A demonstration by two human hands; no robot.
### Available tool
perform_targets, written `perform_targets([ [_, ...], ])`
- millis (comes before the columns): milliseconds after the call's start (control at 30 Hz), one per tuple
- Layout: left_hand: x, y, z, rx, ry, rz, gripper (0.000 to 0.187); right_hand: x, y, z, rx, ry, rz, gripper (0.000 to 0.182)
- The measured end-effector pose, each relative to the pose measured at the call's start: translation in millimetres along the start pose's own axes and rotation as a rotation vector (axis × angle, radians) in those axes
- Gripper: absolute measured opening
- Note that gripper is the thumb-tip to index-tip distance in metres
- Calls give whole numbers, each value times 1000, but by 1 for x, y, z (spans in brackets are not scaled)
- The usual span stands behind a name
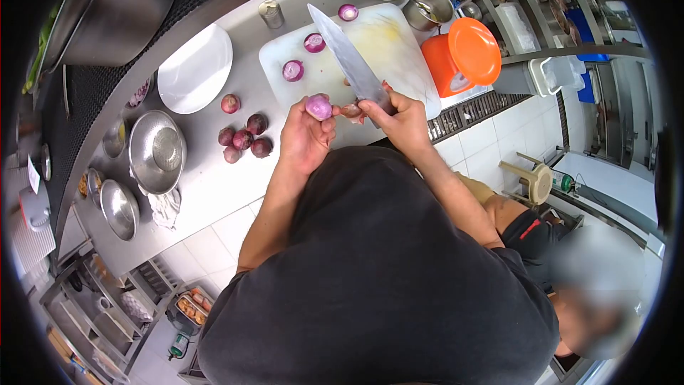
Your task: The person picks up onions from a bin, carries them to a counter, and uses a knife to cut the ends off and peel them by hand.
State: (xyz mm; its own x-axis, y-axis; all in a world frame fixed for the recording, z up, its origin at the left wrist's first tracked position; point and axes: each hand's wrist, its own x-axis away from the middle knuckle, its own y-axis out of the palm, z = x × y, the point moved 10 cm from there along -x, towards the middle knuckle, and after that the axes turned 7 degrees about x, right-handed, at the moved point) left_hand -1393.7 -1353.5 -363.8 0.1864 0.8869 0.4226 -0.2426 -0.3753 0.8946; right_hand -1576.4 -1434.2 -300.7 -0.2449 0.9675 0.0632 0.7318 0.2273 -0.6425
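My left hand point(308, 135) holds a red onion point(318, 107) in its fingertips, its pale purple flesh bared. In my right hand point(400, 120) is a large kitchen knife point(350, 55), gripped near the handle, its blade pointing up and to the left over the cutting board. Between the two hands a strip of brown onion skin point(350, 110) shows by my right thumb. Behind them lies the white cutting board point(282, 48) with cut red onions point(293, 70) on its left part and one point(348, 12) at its far edge. Several unpeeled red onions point(243, 140) sit left of my left hand.
An orange scale point(438, 64) with a round plate stands right of the board, near a metal pot point(429, 8). To the left are a white dish point(195, 70) and steel bowls point(157, 151). A tin can point(271, 14) stands behind. Another person point(524, 232) is at the right.
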Motion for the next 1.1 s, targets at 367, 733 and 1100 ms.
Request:
perform_targets([
  [367, -7, -18, 55, -1432, 691, 311, 27, -19, -14, 59, 441, 163, -36, 74],
  [733, 7, 26, 25, -1803, 927, 68, 52, -19, -19, 82, 384, 235, 9, 38],
  [1100, -77, 50, -43, -2012, 810, -180, 88, 25, -35, 139, 318, 266, -46, 28],
])
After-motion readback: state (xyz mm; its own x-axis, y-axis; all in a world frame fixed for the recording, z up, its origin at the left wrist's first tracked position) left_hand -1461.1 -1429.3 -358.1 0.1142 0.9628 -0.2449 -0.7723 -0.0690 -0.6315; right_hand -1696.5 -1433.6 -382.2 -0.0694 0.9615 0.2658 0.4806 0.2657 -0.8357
